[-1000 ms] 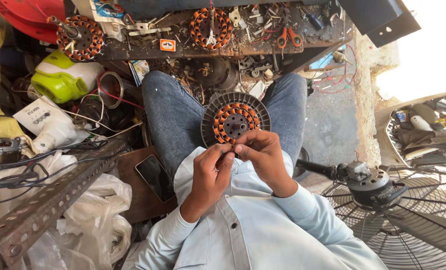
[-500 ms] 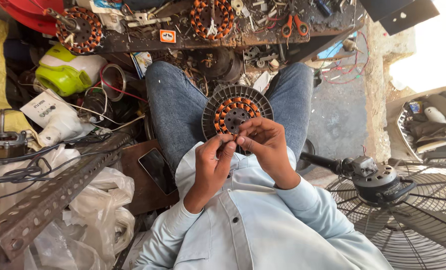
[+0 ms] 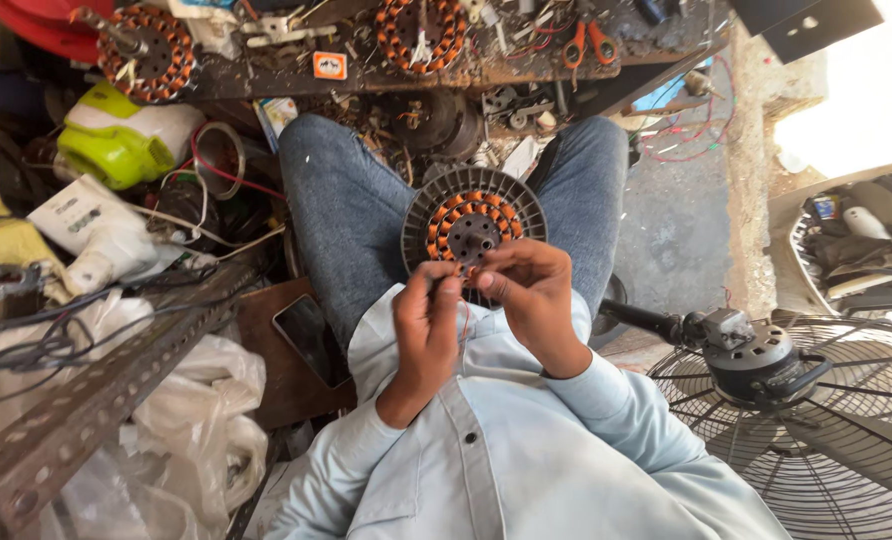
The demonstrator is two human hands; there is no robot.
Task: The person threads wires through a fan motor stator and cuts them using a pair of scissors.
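Note:
A round fan-motor stator (image 3: 473,222) with orange copper windings and a dark slotted rim rests on my lap between my jeans-clad knees. Both hands meet at its near edge. My left hand (image 3: 428,325) pinches a thin copper wire (image 3: 463,335) between thumb and fingers. My right hand (image 3: 531,295) is curled over the stator's near rim, with its fingertips closed on the same wire next to my left fingertips. The wire's end is hidden under my fingers.
Two more wound stators (image 3: 148,52) (image 3: 421,30) and orange-handled scissors (image 3: 581,42) lie on the cluttered bench beyond my knees. A phone (image 3: 311,338) lies by my left thigh. A slotted metal bar (image 3: 96,395) and plastic bags (image 3: 206,420) lie left, a caged fan (image 3: 766,365) right.
My hands have stayed together at the stator's near edge, with small finger movements on the wire. The view has shifted slightly.

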